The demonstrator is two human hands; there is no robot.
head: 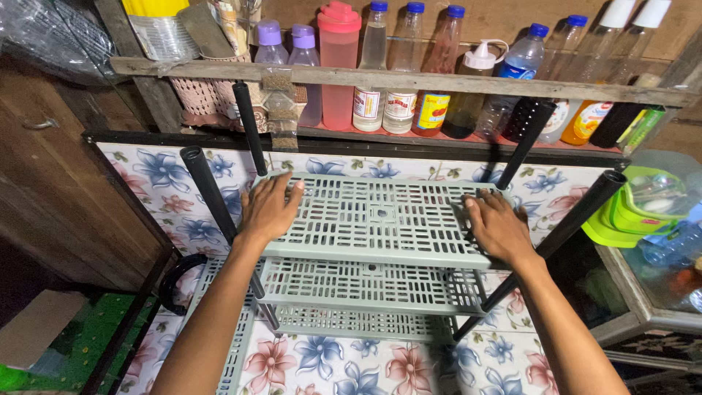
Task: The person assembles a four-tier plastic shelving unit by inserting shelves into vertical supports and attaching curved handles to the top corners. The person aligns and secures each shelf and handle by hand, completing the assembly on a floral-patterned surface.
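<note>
Palms press flat on the top shelf (380, 216) of a grey slotted rack: left hand (268, 208) at its left edge, right hand (497, 227) at its right, fingers spread, gripping nothing. Four black poles (208, 192) splay outward, so uneven pressure could likely skew the shelf or pop a pole loose. Behind, a wooden ledge (439, 80) holds bottles (401, 66) of clear, red and dark liquids; a green tub (629, 212) sits right.

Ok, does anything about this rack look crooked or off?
Yes. The black poles splay outward instead of standing straight, so the grey rack looks askew. Left hand and right hand lie flat on its top shelf.
</note>
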